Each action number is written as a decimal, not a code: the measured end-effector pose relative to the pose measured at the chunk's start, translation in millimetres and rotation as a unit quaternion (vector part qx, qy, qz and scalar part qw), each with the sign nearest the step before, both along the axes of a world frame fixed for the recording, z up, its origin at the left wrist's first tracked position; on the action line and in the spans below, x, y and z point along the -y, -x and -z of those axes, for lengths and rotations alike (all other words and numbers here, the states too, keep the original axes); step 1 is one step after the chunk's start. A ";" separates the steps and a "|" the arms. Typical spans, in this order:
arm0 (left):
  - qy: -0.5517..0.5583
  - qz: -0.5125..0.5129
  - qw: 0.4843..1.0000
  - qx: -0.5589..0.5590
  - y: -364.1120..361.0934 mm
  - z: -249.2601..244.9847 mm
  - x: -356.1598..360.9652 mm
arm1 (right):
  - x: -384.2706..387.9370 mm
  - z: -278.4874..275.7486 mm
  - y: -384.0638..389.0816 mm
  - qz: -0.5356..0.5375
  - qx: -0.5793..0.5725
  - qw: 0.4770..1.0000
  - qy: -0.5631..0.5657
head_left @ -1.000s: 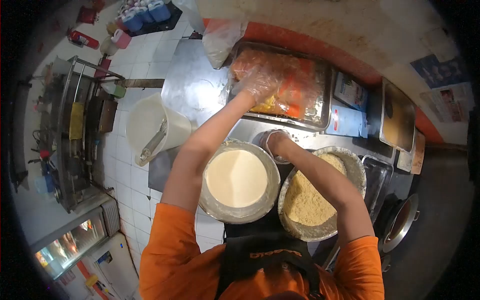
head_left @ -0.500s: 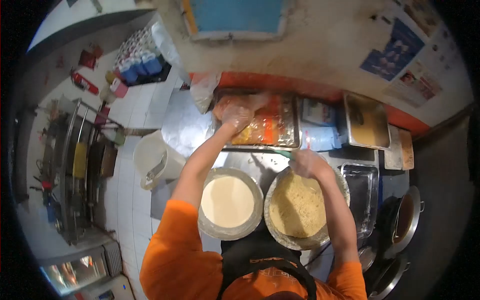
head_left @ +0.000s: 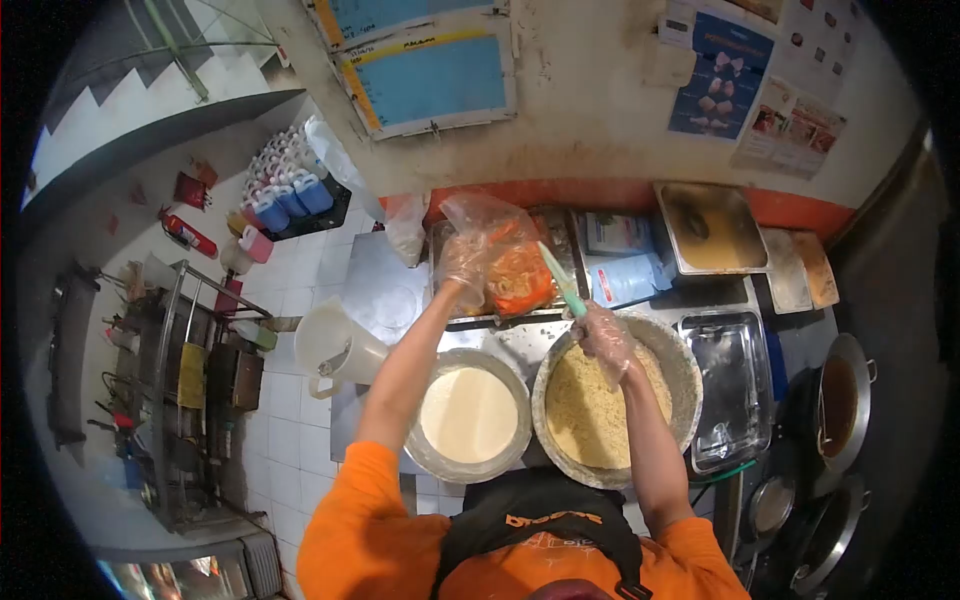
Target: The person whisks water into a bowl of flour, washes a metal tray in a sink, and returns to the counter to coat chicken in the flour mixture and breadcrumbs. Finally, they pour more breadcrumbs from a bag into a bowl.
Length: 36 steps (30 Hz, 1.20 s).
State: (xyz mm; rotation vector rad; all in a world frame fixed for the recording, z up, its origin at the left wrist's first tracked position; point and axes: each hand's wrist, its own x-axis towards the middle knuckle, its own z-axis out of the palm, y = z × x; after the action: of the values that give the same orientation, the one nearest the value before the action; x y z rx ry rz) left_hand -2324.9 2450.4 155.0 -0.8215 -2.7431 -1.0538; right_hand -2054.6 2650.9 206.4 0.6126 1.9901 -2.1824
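Note:
My left hand, in a clear plastic glove, is closed on the edge of a clear plastic bag above a metal tray. Orange-red food shows in and beside the bag. My right hand, also gloved, grips the green handle of a knife, its pale blade pointing up and left toward the bag. Below my right hand is a large bowl of pale yellow crumbs. A metal bowl of cream-coloured batter stands to its left, under my left forearm.
A white pitcher stands at the left. Behind and right are a blue-white packet, a deep metal pan of yellowish liquid and boards. An empty clear tray lies right of the crumbs, with woks beyond.
The plastic bag is raised and spread more, showing the orange-red food. My right hand has turned the knife so its blade points upward. The camera view has shifted.

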 end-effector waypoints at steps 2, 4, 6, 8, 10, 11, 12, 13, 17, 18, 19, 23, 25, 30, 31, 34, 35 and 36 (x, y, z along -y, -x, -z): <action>-0.034 0.039 0.999 0.003 -5.7 -12.1 -14.1 | 9.5 4.4 4.4 -0.001 -0.118 0.942 -0.313; -0.060 0.058 0.997 0.008 -8.8 -15.6 -23.3 | 16.2 -8.3 5.8 -0.005 -0.076 0.930 -0.360; -0.089 0.067 0.994 0.007 -12.3 -19.2 -29.9 | 19.0 -11.4 8.3 0.014 -0.019 0.907 -0.421; -0.118 0.080 0.990 0.002 -15.8 -20.6 -38.5 | 15.4 -2.7 15.0 0.009 -0.044 0.900 -0.434; -0.141 0.096 0.985 -0.002 -22.2 -18.8 -44.9 | 17.3 -11.2 16.8 -0.020 -0.086 0.898 -0.430; -0.150 0.104 0.983 -0.005 -26.7 -17.1 -48.2 | 18.9 -16.2 23.0 -0.011 -0.085 0.899 -0.429; -0.158 0.109 0.981 -0.006 -31.3 -15.8 -49.6 | 20.4 -22.4 30.7 -0.044 -0.081 0.891 -0.445; -0.164 0.114 0.980 -0.006 -35.7 -12.5 -50.6 | 22.9 -26.9 37.2 -0.079 -0.076 0.881 -0.459; -0.127 0.162 0.972 -0.118 -48.1 -6.7 -52.9 | 25.1 19.8 93.7 -0.033 -0.163 0.882 -0.442; -0.084 0.187 0.953 -0.224 -49.5 -5.9 -49.3 | 26.1 13.2 99.2 -0.009 -0.114 0.908 -0.404; -0.082 0.187 0.953 -0.225 -53.7 -21.7 -41.5 | 27.4 -1.3 101.5 0.011 -0.068 0.929 -0.365; -0.075 -0.007 0.985 -0.154 -30.8 -19.1 -11.9 | 3.3 -13.6 94.2 -0.074 -0.085 0.880 -0.462; -0.160 0.181 0.959 -0.145 -56.2 -26.5 -11.9 | 11.0 -1.9 112.9 -0.075 -0.099 0.874 -0.470; -0.009 0.074 0.969 -0.236 -8.8 28.9 10.0 | -2.3 -15.8 114.6 -0.075 -0.066 0.865 -0.492; 0.106 -0.037 0.955 -0.275 -11.7 14.2 19.5 | -1.4 -32.5 102.9 -0.063 -0.086 0.860 -0.499; -0.062 0.065 0.952 -0.293 -38.1 -52.5 1.5 | -2.6 -37.9 114.5 -0.038 -0.128 0.846 -0.517; -0.011 0.157 0.918 -0.363 -45.4 -54.5 2.1 | -0.6 -10.9 120.5 -0.003 -0.123 0.854 -0.506; 0.004 0.229 0.908 -0.352 -36.8 -42.3 3.5 | -1.1 4.8 134.1 -0.014 -0.161 0.831 -0.533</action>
State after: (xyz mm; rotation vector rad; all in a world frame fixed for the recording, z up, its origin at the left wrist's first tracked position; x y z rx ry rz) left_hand -2288.0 2446.9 197.3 -1.5332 -1.9845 -0.6037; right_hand -2188.7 2652.0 201.6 0.2662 3.2938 -0.9774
